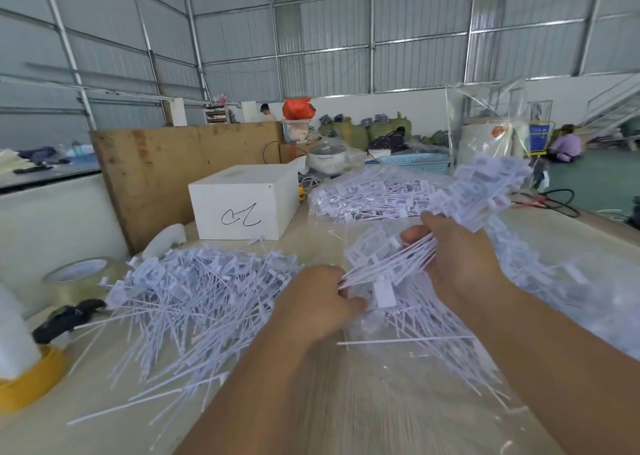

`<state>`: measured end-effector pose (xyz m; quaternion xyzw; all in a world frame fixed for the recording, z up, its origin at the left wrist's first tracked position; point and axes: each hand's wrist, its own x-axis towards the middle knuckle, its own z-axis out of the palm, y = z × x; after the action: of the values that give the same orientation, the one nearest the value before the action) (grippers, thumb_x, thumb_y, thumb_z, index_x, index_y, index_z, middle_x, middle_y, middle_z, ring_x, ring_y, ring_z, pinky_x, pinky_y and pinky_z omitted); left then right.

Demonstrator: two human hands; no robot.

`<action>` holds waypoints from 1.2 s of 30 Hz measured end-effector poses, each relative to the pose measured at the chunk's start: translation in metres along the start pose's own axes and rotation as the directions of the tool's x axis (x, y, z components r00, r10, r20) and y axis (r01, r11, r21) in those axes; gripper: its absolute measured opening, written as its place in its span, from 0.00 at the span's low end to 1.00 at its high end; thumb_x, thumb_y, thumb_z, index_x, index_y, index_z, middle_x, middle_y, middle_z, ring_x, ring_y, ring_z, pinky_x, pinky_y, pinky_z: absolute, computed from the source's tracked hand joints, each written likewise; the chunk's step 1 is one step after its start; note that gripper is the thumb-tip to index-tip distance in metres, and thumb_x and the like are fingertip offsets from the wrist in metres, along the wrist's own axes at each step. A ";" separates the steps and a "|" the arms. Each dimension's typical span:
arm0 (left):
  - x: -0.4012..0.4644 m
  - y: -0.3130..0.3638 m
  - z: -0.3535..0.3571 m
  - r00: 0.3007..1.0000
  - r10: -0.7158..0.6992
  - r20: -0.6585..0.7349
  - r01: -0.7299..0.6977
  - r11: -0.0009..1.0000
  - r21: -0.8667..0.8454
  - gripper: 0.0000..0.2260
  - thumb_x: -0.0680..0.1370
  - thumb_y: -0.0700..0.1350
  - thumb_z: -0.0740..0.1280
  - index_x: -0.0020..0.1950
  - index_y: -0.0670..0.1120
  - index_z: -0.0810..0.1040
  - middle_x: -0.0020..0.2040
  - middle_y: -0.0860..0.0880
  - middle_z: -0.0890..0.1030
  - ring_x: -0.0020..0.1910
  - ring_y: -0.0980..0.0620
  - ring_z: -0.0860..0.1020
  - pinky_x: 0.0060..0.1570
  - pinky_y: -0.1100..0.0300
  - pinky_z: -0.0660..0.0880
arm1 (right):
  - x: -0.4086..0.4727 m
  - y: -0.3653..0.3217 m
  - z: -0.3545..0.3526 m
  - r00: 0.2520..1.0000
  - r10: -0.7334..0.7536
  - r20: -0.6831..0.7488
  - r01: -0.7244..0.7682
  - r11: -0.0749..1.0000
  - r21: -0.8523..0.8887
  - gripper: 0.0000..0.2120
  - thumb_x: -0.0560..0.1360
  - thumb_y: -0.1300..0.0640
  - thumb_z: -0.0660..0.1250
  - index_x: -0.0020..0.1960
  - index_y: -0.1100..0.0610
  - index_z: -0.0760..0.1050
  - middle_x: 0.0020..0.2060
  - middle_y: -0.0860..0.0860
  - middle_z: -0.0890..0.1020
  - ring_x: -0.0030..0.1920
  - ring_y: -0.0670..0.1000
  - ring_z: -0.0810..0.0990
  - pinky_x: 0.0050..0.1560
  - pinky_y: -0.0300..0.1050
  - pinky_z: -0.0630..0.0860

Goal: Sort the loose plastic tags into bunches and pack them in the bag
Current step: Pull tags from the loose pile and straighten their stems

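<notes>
1. The large loose heap of thin white plastic tags [194, 302], each a long stem with a flat head, lies spread on the pale wooden table [346, 402], just left of the left hand. Its stems cross every way, so I judge that pulling 1 tag could drag others off the near edge.
2. The clear plastic bag [408, 319] lies under and around both hands, holding more tags. Its slippery film could slide or fold shut during packing.
3. The small fanned bunch of white tags [391, 264] spans between the 2 hands. Its heads splay unevenly, so it may scatter if either grip loosens.
4. The right hand [457, 257] is curled around the bunch near its heads, thumb on top.
5. The left hand [318, 302] pinches the stem tips, fingers bent tight; the bunch lies just right of it.
</notes>
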<state>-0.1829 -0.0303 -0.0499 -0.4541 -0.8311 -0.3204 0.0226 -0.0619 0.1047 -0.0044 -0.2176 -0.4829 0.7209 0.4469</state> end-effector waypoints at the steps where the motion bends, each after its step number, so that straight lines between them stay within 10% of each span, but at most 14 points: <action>1: 0.000 -0.001 -0.001 1.000 -0.010 0.001 0.010 1.000 -0.008 0.18 0.69 0.53 0.74 0.30 0.49 0.68 0.26 0.53 0.71 0.28 0.53 0.73 0.30 0.60 0.65 | 0.002 -0.004 -0.003 1.000 -0.007 -0.013 0.007 1.000 0.012 0.14 0.79 0.60 0.64 0.61 0.65 0.70 0.26 0.53 0.80 0.32 0.54 0.79 0.51 0.58 0.79; 7: 0.003 -0.003 -0.003 0.996 -0.091 -0.008 0.091 0.996 -0.025 0.18 0.72 0.51 0.72 0.28 0.48 0.68 0.26 0.53 0.71 0.27 0.54 0.72 0.28 0.61 0.64 | 0.003 -0.022 -0.022 0.999 -0.036 0.003 0.036 0.994 0.100 0.11 0.81 0.62 0.62 0.39 0.60 0.68 0.23 0.51 0.70 0.23 0.50 0.73 0.31 0.47 0.77; 14: 0.004 -0.001 -0.005 0.974 -0.192 -0.119 0.155 0.952 -0.265 0.17 0.74 0.50 0.69 0.28 0.46 0.69 0.27 0.50 0.73 0.28 0.47 0.75 0.33 0.57 0.70 | -0.001 -0.039 -0.035 0.988 -0.157 0.000 0.155 0.973 0.171 0.14 0.80 0.66 0.61 0.37 0.55 0.64 0.23 0.48 0.63 0.23 0.48 0.63 0.25 0.41 0.68; 20: -0.004 0.035 -0.003 0.961 -0.258 -0.094 0.142 0.761 -0.633 0.20 0.78 0.53 0.66 0.25 0.52 0.71 0.24 0.55 0.67 0.22 0.54 0.64 0.30 0.59 0.61 | -0.032 -0.015 -0.034 0.925 -0.234 0.300 0.327 0.893 -0.310 0.15 0.79 0.58 0.66 0.33 0.53 0.70 0.22 0.50 0.70 0.24 0.51 0.70 0.33 0.45 0.71; 27: -0.021 0.076 0.005 0.987 -0.141 -0.084 0.011 0.566 -0.824 0.19 0.80 0.43 0.60 0.33 0.55 0.82 0.29 0.53 0.82 0.26 0.60 0.79 0.25 0.68 0.73 | -0.062 0.006 0.000 0.819 -0.113 0.562 0.370 0.853 -0.367 0.25 0.67 0.79 0.59 0.30 0.50 0.76 0.23 0.44 0.75 0.26 0.42 0.73 0.30 0.39 0.69; 36: -0.023 0.078 0.005 0.998 0.055 0.014 -0.013 0.453 -0.892 0.12 0.69 0.53 0.61 0.39 0.52 0.83 0.42 0.41 0.80 0.41 0.47 0.78 0.42 0.54 0.72 | -0.059 0.011 -0.006 0.878 -0.200 0.435 0.403 0.798 -0.448 0.08 0.67 0.73 0.65 0.31 0.66 0.73 0.23 0.50 0.72 0.26 0.45 0.71 0.31 0.40 0.68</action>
<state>-0.1084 -0.0151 -0.0217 -0.4216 -0.5321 -0.6978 -0.2284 -0.0322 0.0557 -0.0241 -0.1120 -0.7645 0.5062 0.3831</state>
